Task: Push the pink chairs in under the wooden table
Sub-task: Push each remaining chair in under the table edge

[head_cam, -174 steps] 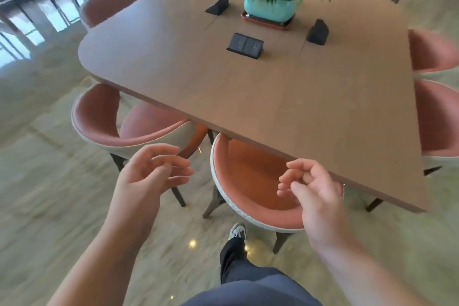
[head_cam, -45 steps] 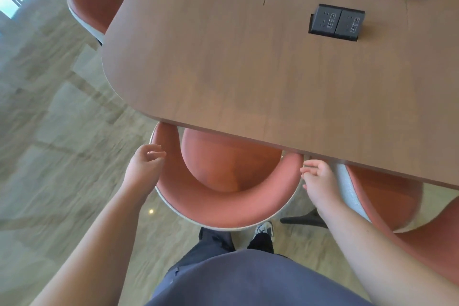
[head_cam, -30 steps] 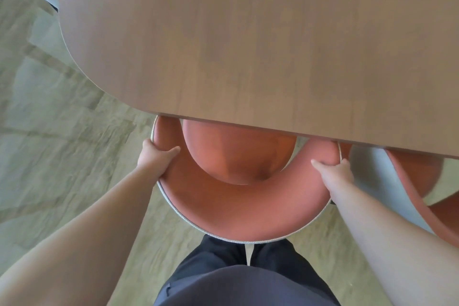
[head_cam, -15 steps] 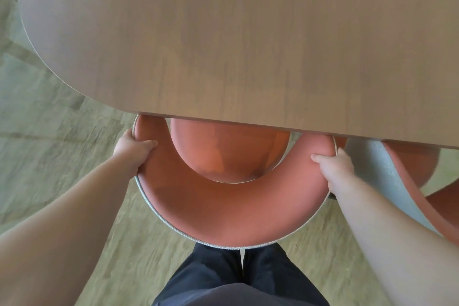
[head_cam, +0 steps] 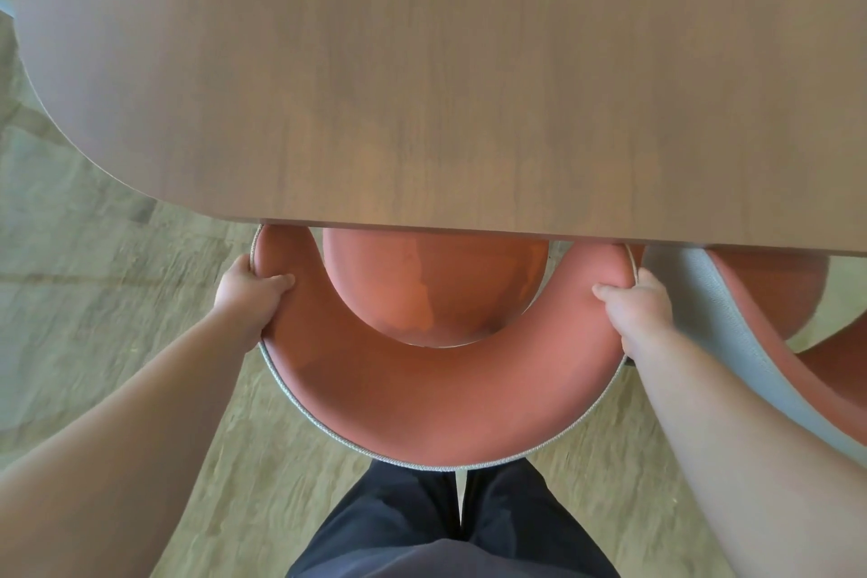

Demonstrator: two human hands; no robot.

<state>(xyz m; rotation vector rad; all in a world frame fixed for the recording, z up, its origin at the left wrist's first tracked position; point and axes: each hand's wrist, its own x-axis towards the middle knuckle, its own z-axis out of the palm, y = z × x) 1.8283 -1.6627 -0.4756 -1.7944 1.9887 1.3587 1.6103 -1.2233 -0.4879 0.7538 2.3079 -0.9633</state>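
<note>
Left hand (head_cam: 251, 291) and right hand (head_cam: 633, 303) each gripped the pink chair (head_cam: 422, 383) backrest rim; even push toward 12 o'clock under wooden table (head_cam: 422, 70) looked best.

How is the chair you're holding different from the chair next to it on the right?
The held chair has the left hand and right hand gripping its curved backrest; the neighbouring chair is untouched. The held chair shows whole and centred, the neighbour is cut off by the frame edge. Both are pink with pale outer shells, seats partly under the wooden table.
</note>
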